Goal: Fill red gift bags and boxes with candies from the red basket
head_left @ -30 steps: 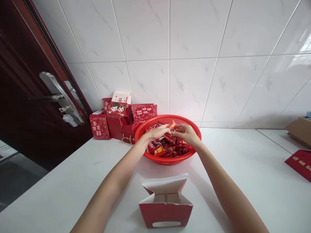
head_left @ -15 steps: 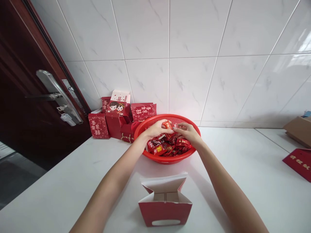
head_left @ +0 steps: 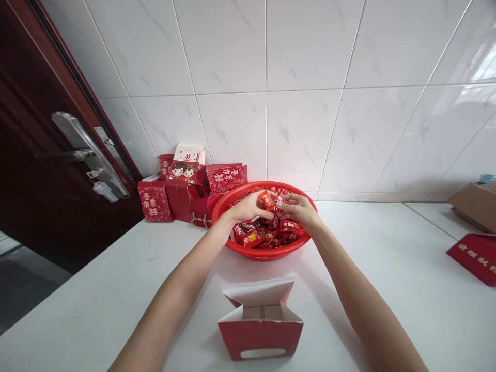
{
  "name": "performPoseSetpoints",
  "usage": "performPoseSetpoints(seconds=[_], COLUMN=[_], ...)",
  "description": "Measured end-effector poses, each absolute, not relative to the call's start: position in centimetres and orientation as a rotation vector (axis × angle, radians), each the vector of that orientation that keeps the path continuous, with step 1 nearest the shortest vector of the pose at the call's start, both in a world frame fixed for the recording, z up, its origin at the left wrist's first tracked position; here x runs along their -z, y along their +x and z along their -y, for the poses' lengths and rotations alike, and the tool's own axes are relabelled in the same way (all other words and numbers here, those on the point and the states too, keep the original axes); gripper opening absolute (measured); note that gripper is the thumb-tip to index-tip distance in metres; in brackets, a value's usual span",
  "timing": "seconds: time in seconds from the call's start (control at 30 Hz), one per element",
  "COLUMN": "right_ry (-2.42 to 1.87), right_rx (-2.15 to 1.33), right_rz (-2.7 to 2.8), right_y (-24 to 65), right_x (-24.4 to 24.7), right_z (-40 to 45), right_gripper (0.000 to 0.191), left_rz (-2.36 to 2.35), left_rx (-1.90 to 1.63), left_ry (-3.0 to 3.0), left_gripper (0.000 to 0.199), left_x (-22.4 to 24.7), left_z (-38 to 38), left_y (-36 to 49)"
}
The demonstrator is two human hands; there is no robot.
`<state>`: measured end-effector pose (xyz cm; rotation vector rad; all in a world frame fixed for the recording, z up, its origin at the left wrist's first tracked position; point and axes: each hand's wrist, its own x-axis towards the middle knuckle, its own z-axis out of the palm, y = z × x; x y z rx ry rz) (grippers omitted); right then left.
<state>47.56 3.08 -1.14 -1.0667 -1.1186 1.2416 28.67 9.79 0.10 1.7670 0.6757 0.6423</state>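
Both my hands are over a red plastic basket [head_left: 267,254] full of red-wrapped candies [head_left: 253,237]. My left hand [head_left: 248,208] is closed around a wrapped candy [head_left: 267,200] with light lettering on red. Beside it, my right hand [head_left: 300,211] has its thumb and fingers pinched on a small red-and-white wrapped candy [head_left: 279,201], partly covered by the fingers. In front of the basket, between my forearms, stands a red paper gift box [head_left: 260,340]. Its top is open, showing a pale inside with nothing visible in it.
Several red decorated gift boxes [head_left: 180,201] are grouped left of the basket against the tiled wall [head_left: 232,129]. To the right lie a brown cardboard box [head_left: 475,206] and a red printed piece [head_left: 475,258]. A dark door with a handle [head_left: 85,155] borders the white table [head_left: 127,284] on the left.
The candy in my left hand has turned slightly and shows more of its front. The whole view has shifted a little; the gift box stays in place.
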Motion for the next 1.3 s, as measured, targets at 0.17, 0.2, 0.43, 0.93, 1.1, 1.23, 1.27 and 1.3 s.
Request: performPoseSetpoints(seconds=[0.17, 0.2, 0.43, 0.93, 1.1, 1.23, 1.27, 1.3], right_ry=[-1.048, -1.049, -1.07, -1.026, -1.004, -0.985, -0.993, -1.009], right_rx=[-1.295, -1.293, -1.166, -1.156, -1.212, -1.194, -1.194, -1.202], right_rz=[1.114, 1.11, 1.021, 0.812, 0.817, 0.857, 0.863, 0.874], right_y=[47.7, 47.7, 47.6, 47.7, 47.7, 47.7, 47.7, 47.7], right_x=[1.2, 1.2, 1.1, 1.5, 1.9, 2.2, 2.2, 2.3], right_z=[-3.1, -3.1, -3.3, -3.9, -4.1, -4.3, -4.3, -4.3], right_gripper=[0.042, 0.042, 0.031, 0.028, 0.03, 0.028, 0.027, 0.026], left_rz=[-0.657, -0.655, -0.725, -0.747, -0.707, -0.727, -0.734, -0.735], left_rx=[-0.607, -0.61, -0.544, -0.751, -0.742, -0.756, -0.766, -0.772], left_ry=[1.764, 1.759, 1.675, 1.335, 1.347, 1.34, 1.34, 1.342], left_gripper=[0.071, 0.071, 0.046, 0.006, 0.023, 0.029, 0.029, 0.029], left_x=[-0.5, -0.6, -0.9, -0.9, -1.0, -1.2, -1.2, -1.2], left_z=[-9.5, -9.4, -8.7, -9.5, -9.6, -9.3, -9.3, -9.3], left_y=[28.5, 28.5, 28.9, 29.3, 29.2, 29.2, 29.2, 29.3])
